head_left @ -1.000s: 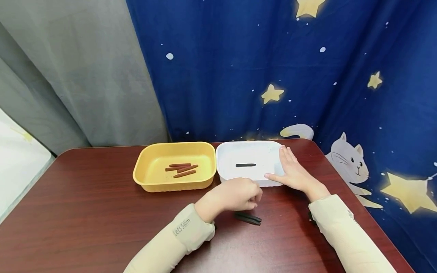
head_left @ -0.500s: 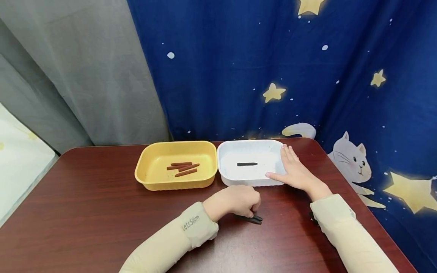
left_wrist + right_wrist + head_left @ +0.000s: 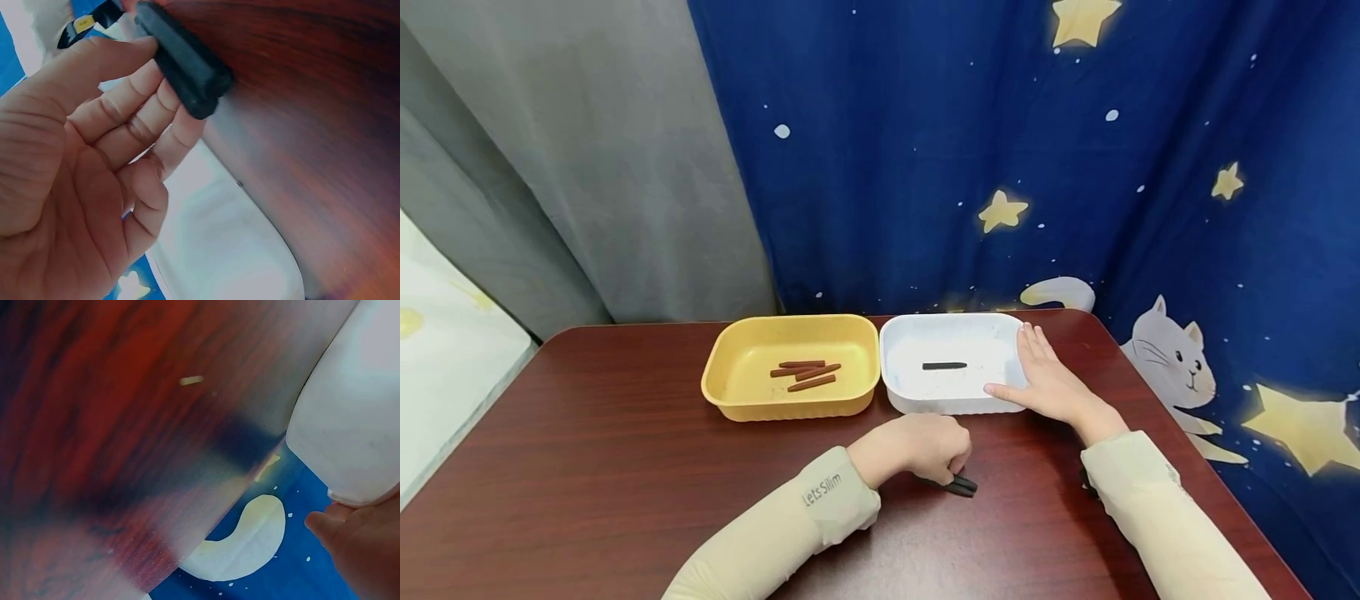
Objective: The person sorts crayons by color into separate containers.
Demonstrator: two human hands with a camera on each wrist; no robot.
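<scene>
My left hand (image 3: 913, 443) is just in front of the white plastic bin (image 3: 940, 406), pinching black crayon-like sticks (image 3: 962, 486) between thumb and fingers. In the left wrist view two of these black sticks (image 3: 187, 62) lie side by side in the pinch. On the bin's right rim rests my right hand (image 3: 1051, 383), its fingers straight and the thumb spread along the front edge. One black stick (image 3: 944, 366) lies inside that bin. The right wrist view catches only part of the right hand (image 3: 362, 550) against the bin's side (image 3: 350, 419).
Touching the white bin on its left is a yellow bin (image 3: 790, 411) holding several brown crayon-like sticks (image 3: 812, 382). Both stand near the back edge of the dark red wooden table (image 3: 625, 467). A blue star-print curtain (image 3: 880, 167) hangs behind.
The left hand has lowered onto the black sticks on the table and taken hold of them. The right hand stays on the white bin's rim. The head view has shifted slightly.
</scene>
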